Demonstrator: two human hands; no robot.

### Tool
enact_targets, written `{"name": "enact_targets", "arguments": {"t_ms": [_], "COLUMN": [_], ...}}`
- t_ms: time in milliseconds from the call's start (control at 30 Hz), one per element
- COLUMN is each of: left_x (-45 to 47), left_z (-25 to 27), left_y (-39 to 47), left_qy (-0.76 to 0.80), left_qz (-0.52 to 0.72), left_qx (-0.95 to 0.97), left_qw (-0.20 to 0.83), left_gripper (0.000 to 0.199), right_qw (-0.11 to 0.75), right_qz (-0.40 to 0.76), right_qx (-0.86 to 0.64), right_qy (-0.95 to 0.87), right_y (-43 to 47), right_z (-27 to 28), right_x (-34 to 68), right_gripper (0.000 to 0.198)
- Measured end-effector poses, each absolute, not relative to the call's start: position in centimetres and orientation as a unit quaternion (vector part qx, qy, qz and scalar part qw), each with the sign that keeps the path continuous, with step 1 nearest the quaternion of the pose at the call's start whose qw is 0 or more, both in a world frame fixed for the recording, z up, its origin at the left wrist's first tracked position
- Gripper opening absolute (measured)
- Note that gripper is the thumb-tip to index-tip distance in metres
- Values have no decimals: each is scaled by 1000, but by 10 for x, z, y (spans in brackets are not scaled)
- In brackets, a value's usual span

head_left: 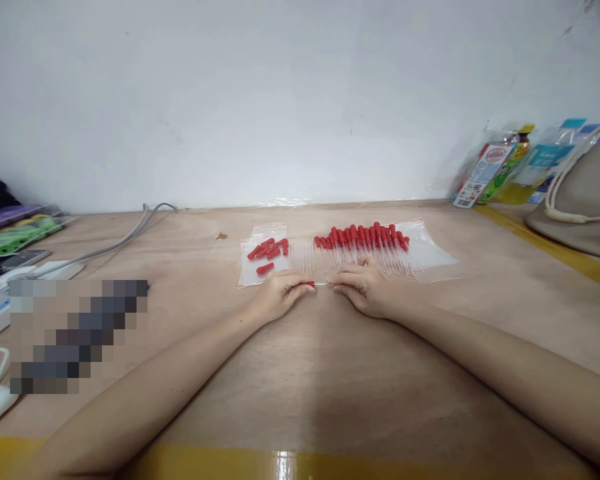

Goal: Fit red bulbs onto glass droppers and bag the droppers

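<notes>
My left hand (pixel 281 293) pinches a red rubber bulb (pixel 311 285), most of it covered by the fingers. From the bulb a thin clear glass tube (pixel 321 284) runs across to my right hand (pixel 364 288), whose fingertips are closed on its other end. Beyond my left hand, several loose red bulbs (pixel 270 251) lie on a clear plastic bag (pixel 247 272). Between the hands and the wall lie several bare clear tubes (pixel 301 256) side by side. Behind my right hand is a row of red-bulbed droppers (pixel 363 237), partly on another plastic bag (pixel 433 248).
Grey cables (pixel 115 240) and a white power strip (pixel 63 272) are at the left. A pixelated dark object (pixel 87 327) lies nearer. Bottles (pixel 540 167), a carton (pixel 484 175) and a beige hat (pixel 585 193) stand at the right, before the white wall (pixel 280 100).
</notes>
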State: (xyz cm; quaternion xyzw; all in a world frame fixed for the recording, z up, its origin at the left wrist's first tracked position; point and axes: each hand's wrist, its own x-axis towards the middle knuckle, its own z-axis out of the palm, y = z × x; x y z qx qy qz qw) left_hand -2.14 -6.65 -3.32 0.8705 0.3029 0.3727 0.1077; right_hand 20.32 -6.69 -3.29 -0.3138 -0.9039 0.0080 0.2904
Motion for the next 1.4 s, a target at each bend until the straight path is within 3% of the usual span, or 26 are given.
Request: {"name": "enact_targets", "arguments": {"t_ms": [300,633,1000,1133,1233,1400], "left_x": [-19,-18,-19,-21,-27,-42], "left_z": [-30,-31,-34,-35,-33,-30], "left_y": [-69,-69,-67,-66,-64,-60], "left_qy": [309,303,268,272,318,462], "left_qz": [316,298,300,332,360,362], "left_qx": [891,902,914,903,877,804], "left_qw": [103,70,55,27,-15,-99], "left_gripper": [16,16,18,17,25,23], "right_qw": [291,284,235,198,171,250], "right_qz": [-75,-68,63,68,138,174], "right_qx": [-316,-342,-382,-385,-426,-574], "right_qy": [-900,-893,-892,-899,-878,-761], "right_y": [-64,-75,-77,-82,-80,-49], "right_z": [-34,-34,-31,-12,10,24], "right_x": [204,193,183,183,186,184], "right_gripper": [24,26,29,24,23,26]}}
